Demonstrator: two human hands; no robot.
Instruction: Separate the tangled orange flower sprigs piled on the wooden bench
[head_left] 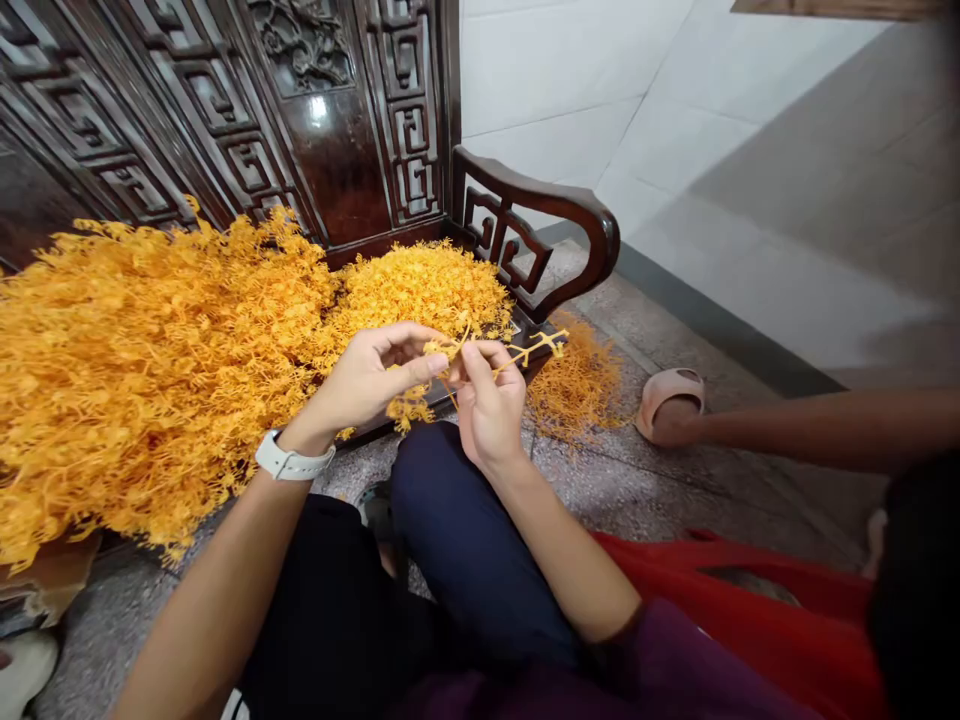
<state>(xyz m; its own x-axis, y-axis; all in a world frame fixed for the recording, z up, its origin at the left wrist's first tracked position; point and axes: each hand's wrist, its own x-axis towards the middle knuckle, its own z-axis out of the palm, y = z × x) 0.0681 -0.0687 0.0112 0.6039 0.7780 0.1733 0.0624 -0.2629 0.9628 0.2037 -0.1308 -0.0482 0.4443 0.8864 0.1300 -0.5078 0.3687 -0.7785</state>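
My left hand, with a white watch on its wrist, pinches one end of a thin orange plastic sprig between thumb and fingers. My right hand is closed round the same sprig a little to the right, and the branched end sticks out toward the carved bench arm. Both hands are held above my knees, in front of a big heap of the same orange sprigs.
A dark carved wooden bench carries a second orange heap, and a smaller pile lies on the speckled floor. Another person's leg and pink sandal reach in from the right. A red bag lies at lower right.
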